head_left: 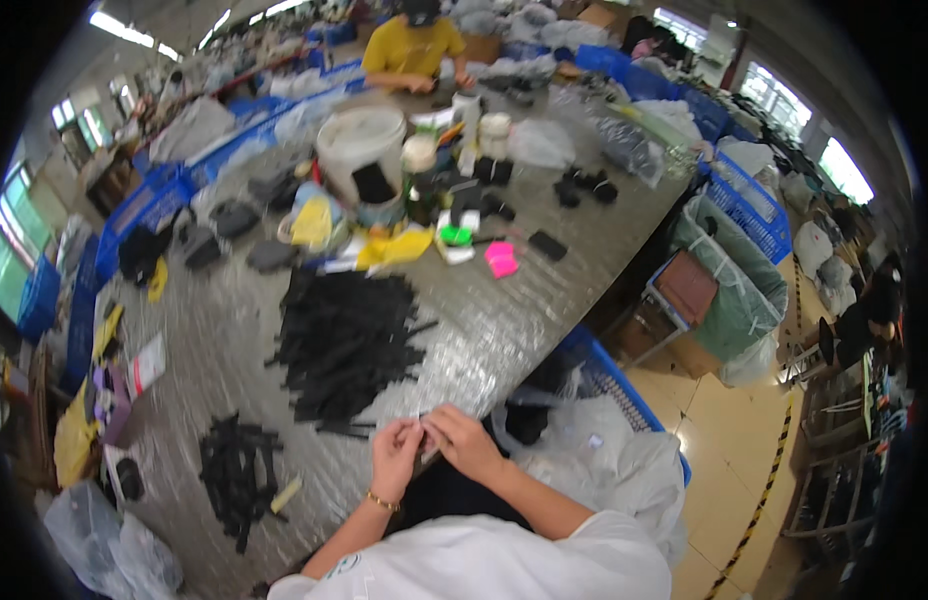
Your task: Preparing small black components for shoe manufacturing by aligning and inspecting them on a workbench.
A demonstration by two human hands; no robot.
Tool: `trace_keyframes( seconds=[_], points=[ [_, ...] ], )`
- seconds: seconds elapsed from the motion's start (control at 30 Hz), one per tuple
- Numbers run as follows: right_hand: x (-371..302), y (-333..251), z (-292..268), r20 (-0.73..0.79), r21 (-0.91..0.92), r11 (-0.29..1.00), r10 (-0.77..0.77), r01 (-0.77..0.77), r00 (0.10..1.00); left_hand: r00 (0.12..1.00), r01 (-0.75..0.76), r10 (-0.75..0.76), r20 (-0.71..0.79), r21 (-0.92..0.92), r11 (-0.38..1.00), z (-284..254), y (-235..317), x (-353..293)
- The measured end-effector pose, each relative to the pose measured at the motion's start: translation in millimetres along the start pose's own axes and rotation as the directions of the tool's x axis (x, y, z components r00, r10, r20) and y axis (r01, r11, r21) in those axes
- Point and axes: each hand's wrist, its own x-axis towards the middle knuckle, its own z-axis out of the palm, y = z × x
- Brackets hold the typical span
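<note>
My left hand (395, 456) and my right hand (462, 440) meet at the near edge of the plastic-covered table (474, 330). Both have their fingers pinched together around something small and pale that I cannot make out. Just beyond them lies a big heap of black strips (346, 345), with a few ends sticking out toward my fingers. A smaller pile of black strips (239, 475) rests to the left of my left forearm. Beside that pile is a short pale yellow piece (286, 494).
A white bucket (361, 140) stands amid jars, yellow wrappers (394, 248) and black pieces. Pink (501, 260) and green (454, 235) slips lie nearby. At right are a plastic-filled blue crate (624, 385), a stool (683, 287) and a lined bin (734, 290). A person in yellow (412, 50) works opposite.
</note>
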Motion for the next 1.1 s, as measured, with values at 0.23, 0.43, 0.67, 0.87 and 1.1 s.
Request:
trace_keyframes(
  seconds=[0.23, 0.43, 0.67, 0.87, 1.1],
  points=[
    [19, 30, -38, 0.121, -0.231, 0.955, -0.162, 0.187, 0.979, 0.975, 0.203, -0.187, 0.12, -0.148, 0.968, 21, 9, 33],
    [19, 47, -108, 0.156, -0.284, 0.944, -0.125, 0.166, 0.98, 0.894, 0.354, -0.278, 0.353, -0.175, 0.919, 70, 23, 66],
    [41, 81, -237, 0.05, -0.74, 0.527, -0.577, 0.418, 0.815, 0.863, 0.171, -0.242, 0.444, 0.194, 0.966, 88, 65, 108],
    [92, 219, -551, -0.678, -0.662, 0.592, -0.212, -0.46, 0.704, 0.956, 0.015, -0.103, 0.274, 0.306, 0.952, 29, 79, 168],
    [-29, 331, -467, -0.896, -0.407, 0.452, -0.028, -0.794, 0.444, 0.998, 0.059, -0.05, -0.034, 0.368, 0.928, -45, 95, 101]
  ],
)
